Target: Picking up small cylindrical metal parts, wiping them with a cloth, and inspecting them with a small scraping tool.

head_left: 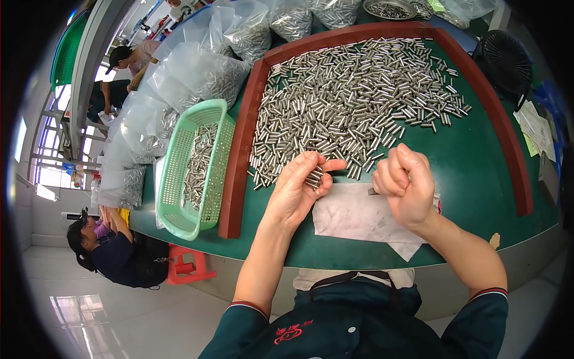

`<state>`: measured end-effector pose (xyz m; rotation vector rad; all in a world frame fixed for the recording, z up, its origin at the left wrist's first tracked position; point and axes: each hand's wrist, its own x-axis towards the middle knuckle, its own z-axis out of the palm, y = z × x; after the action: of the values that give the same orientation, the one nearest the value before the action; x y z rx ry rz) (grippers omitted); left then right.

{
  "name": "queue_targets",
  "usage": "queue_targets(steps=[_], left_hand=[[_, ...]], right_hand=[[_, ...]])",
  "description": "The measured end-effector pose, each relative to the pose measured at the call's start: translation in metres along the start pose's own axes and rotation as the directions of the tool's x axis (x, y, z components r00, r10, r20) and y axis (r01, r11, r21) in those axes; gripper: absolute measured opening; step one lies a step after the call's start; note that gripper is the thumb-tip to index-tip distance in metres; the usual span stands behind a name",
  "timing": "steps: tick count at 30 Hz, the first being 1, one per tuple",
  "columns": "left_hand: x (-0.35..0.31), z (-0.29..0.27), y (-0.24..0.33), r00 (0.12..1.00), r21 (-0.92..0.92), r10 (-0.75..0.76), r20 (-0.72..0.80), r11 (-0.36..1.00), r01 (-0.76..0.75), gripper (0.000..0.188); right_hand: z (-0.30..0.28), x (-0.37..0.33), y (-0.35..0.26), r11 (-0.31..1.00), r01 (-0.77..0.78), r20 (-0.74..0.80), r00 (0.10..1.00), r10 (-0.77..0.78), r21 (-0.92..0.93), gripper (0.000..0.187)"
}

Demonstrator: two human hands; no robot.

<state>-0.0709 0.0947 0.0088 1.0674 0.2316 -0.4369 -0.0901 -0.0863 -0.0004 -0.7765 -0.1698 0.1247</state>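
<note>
Several short metal pins lie bunched in my left hand (302,182), whose fingers curl around them near the front edge of a wide heap of the same metal pins (335,102). My right hand (405,185) is closed in a fist above a stained white cloth (350,215) spread on the green tabletop. A small dark end shows by the underside of this fist. What the fist holds, if anything, is hidden by the fingers. The two hands are apart.
A red-brown frame (242,149) borders the heap on the left, back and right. Left of it stands a pale green basket (169,203) with more pins. Bags of pins (206,75) line the far left. A black fan (505,60) stands back right. Other people work at left.
</note>
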Motion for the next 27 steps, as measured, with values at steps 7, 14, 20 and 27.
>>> queue_targets(steps=[7, 14, 20, 27], left_hand=[[0.008, -0.004, -0.01, 0.757, 0.79, 0.623, 0.197, 0.357, -0.499, 0.011], [0.009, 0.003, -0.016, 0.751, 0.922, 0.535, 0.386, -0.218, -0.319, 0.014], [0.004, 0.0, -0.015, 0.743, 0.874, 0.464, 0.482, -0.31, -0.373, 0.007], [-0.001, 0.0, -0.014, 0.813, 0.889, 0.38, 0.441, -0.309, -0.338, 0.007]], right_hand=[[0.002, 0.0, -0.001, 1.0, -0.004, -0.002, 1.0, 0.004, -0.005, 0.041], [0.002, 0.0, -0.002, 1.0, -0.006, -0.022, 1.0, 0.006, 0.006, 0.041], [0.0, 0.001, 0.0, 0.999, -0.028, -0.021, 0.999, 0.029, 0.036, 0.042], [0.003, 0.001, 0.0, 1.0, -0.013, -0.053, 0.999, 0.012, -0.018, 0.042]])
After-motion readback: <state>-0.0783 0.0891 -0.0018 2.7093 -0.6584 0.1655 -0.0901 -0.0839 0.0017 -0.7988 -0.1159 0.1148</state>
